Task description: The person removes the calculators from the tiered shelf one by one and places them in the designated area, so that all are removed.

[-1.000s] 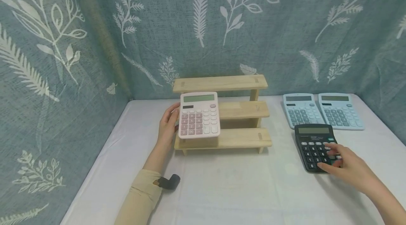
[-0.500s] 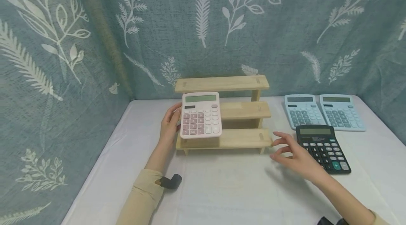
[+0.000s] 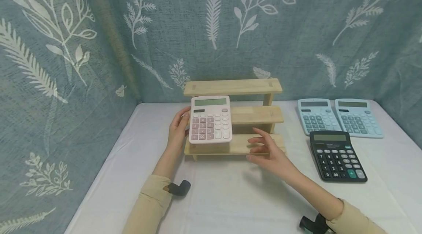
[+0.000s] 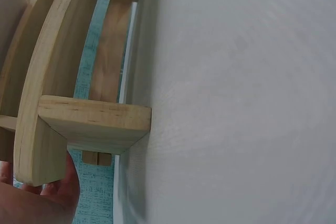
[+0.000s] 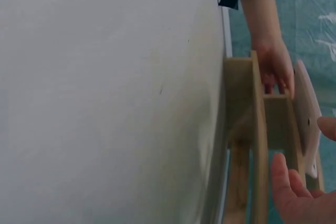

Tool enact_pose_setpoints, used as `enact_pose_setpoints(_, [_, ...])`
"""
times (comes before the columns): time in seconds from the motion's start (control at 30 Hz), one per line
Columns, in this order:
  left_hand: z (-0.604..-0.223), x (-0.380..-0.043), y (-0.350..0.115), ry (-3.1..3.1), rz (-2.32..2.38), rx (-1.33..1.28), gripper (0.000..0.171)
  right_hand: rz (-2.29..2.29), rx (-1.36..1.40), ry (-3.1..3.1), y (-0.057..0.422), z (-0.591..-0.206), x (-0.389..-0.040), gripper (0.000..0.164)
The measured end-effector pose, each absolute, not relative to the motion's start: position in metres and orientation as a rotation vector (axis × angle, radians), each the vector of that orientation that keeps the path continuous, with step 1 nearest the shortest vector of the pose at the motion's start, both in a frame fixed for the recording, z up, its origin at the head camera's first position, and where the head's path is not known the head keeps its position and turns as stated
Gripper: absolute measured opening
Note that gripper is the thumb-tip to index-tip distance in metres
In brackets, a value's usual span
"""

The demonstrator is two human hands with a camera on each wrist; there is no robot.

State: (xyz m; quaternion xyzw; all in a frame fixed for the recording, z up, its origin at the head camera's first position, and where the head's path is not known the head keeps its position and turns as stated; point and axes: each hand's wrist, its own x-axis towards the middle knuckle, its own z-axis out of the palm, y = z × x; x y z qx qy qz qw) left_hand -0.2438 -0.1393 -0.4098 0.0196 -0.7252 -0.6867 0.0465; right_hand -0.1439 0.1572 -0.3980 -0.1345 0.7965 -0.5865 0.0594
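Observation:
A white-and-pink calculator (image 3: 211,119) stands tilted at the left end of a three-tier wooden shelf (image 3: 250,145), its display facing forward. My left hand (image 3: 179,127) is at the shelf's left end, beside the calculator's edge. In the left wrist view its fingers (image 4: 65,187) curl round the end of a plank, partly hidden by the wood. My right hand (image 3: 268,153) hovers in front of the lowest tier, with nothing in it and its fingers spread and loosely bent. In the right wrist view, its fingers (image 5: 281,174) come close to the planks and the calculator (image 5: 308,116).
A black calculator (image 3: 337,157) lies on the white-covered table (image 3: 224,197) at the right. Behind it are two light-blue calculators (image 3: 318,115) side by side. A leaf-patterned blue-green curtain (image 3: 184,25) hangs close behind the shelf.
My right hand has left the black calculator and moved left to the front of the shelf. The left hand and the white-and-pink calculator have stayed put.

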Motion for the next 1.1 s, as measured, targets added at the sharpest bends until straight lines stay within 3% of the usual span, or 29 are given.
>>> enact_pose_setpoints(1.1, [-0.413, -0.244, -0.14, -2.159, -2.126, 0.019, 0.044, -2.111, -0.344, 2.086, 0.081, -0.392, -0.183, 0.117])
